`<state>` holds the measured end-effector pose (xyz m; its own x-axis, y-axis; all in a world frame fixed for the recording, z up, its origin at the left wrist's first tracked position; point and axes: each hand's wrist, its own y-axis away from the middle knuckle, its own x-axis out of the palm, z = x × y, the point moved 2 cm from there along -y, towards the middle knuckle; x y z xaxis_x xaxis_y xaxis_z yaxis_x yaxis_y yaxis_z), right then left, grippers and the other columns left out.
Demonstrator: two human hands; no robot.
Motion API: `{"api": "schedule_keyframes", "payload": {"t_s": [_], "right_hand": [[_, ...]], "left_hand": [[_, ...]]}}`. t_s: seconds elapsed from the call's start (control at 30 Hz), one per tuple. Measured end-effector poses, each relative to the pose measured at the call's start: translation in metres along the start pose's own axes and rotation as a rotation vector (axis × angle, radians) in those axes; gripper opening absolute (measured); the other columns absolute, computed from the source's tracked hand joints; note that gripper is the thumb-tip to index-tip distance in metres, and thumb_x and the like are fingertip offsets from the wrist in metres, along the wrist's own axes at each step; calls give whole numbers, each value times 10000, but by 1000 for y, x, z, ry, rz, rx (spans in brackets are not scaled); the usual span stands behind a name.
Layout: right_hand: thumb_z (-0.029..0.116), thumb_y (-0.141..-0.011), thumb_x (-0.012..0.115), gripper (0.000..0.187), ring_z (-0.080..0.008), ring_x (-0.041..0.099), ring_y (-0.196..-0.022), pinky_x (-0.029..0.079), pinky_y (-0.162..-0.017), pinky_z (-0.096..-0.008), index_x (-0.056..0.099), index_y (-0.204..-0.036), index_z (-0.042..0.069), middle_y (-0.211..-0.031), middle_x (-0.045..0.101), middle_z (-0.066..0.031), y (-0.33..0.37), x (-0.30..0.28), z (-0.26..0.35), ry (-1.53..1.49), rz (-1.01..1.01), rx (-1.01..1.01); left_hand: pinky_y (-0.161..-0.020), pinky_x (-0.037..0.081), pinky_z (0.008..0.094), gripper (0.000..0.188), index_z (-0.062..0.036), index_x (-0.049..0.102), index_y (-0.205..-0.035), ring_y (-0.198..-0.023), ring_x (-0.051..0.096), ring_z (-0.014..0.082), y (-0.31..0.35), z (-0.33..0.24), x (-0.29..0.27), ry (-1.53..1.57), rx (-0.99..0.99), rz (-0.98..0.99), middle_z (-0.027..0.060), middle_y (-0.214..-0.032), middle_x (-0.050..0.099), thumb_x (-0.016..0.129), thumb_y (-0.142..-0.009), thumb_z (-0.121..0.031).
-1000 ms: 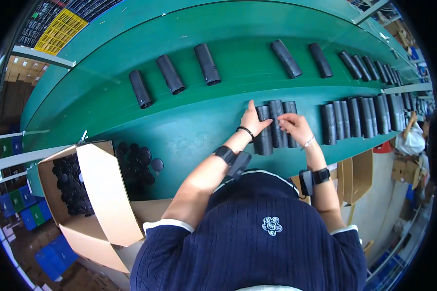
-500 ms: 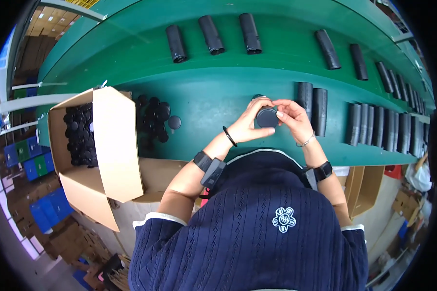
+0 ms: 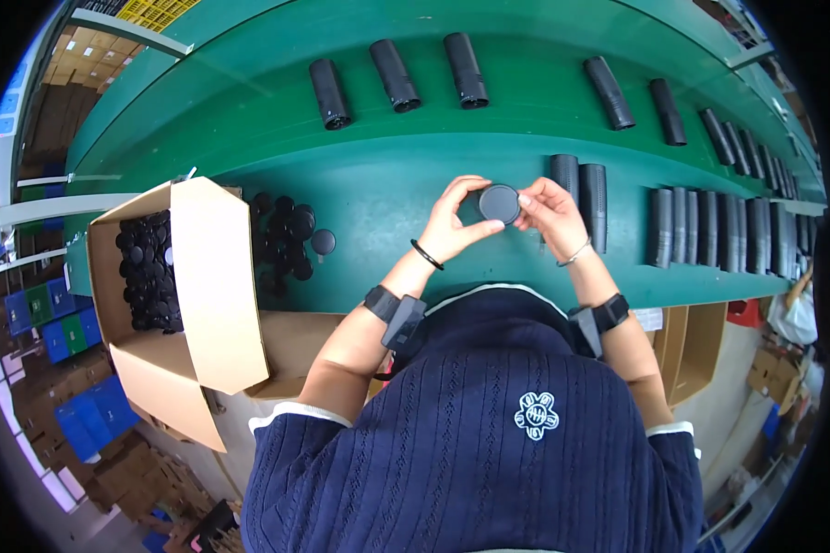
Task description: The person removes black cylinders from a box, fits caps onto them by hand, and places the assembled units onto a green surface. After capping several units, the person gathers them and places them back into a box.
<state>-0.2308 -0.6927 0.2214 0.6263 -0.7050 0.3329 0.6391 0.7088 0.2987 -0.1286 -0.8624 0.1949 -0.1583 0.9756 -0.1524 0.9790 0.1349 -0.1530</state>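
Observation:
A round black cap [image 3: 499,205] faces up between my two hands, above the green bench. My left hand [image 3: 454,219] grips its left side, the thumb at the lower rim and the fingers at the upper left. At its right rim, my right hand [image 3: 551,219] pinches with thumb and fingers. Whether a tube sits beneath the cap is hidden. Just right of my right hand, two black ribbed tubes [image 3: 593,208] lie side by side. A loose pile of black caps [image 3: 290,226] lies to the left on the bench.
An open cardboard box [image 3: 219,286] full of black caps stands at the left. Several black tubes [image 3: 707,229] lie in a row at the right. More tubes [image 3: 466,72] are spread along the raised green ledge [image 3: 526,101] at the back. Another carton [image 3: 699,355] is below the bench edge.
My left fingers have shifted from across the cap's top to its left side, so more of its face shows. My right fingers stay at its right edge. The whole view has shifted slightly.

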Motion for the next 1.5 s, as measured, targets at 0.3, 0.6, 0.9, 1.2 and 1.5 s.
{"api": "schedule_keyframes", "payload": {"t_s": [0.3,0.6,0.9,1.2,1.5], "right_hand": [[142,-892,593,354,-86,557,-638,440,-558,-211,532,-1224,36,-837,601,-9,-25,31,-1,-177,143,177],[142,-893,573,268,-90,557,-536,450,-490,-211,563,-1144,50,-741,569,7,-31,48,2,-120,97,183],[218,-938,525,390,-130,582,-816,454,-686,-230,477,-1300,83,-984,581,-34,-29,30,14,31,112,173],[150,-903,562,238,-88,543,-730,414,-648,-213,591,-1119,56,-846,592,3,24,-98,4,-56,-373,66],[94,-796,641,368,-292,619,-748,505,-686,-352,573,-1143,-7,-918,601,-180,25,-90,-1,1127,-535,-107]], "left_hand": [[-948,374,323,421,-23,432,-1278,-1085,495,152,-9,-1,-19,854,-443,-61,72,-1177,541,377,-991,-326],[-817,453,281,473,-37,379,-1248,-987,517,145,2,-8,-10,586,-343,-155,88,-1083,523,622,-869,-182],[-844,460,374,666,-23,319,-1282,-934,532,205,-12,41,-90,483,-425,-643,103,-1063,510,712,-785,-229],[-878,469,428,909,-57,243,-1328,-994,593,387,-76,86,-309,-737,-726,-1078,221,-1096,593,778,-608,-204],[-866,420,426,477,-94,495,-1179,-1017,513,345,-99,78,-277,-1387,-463,-994,158,-1029,578,689,-763,-222]]}}
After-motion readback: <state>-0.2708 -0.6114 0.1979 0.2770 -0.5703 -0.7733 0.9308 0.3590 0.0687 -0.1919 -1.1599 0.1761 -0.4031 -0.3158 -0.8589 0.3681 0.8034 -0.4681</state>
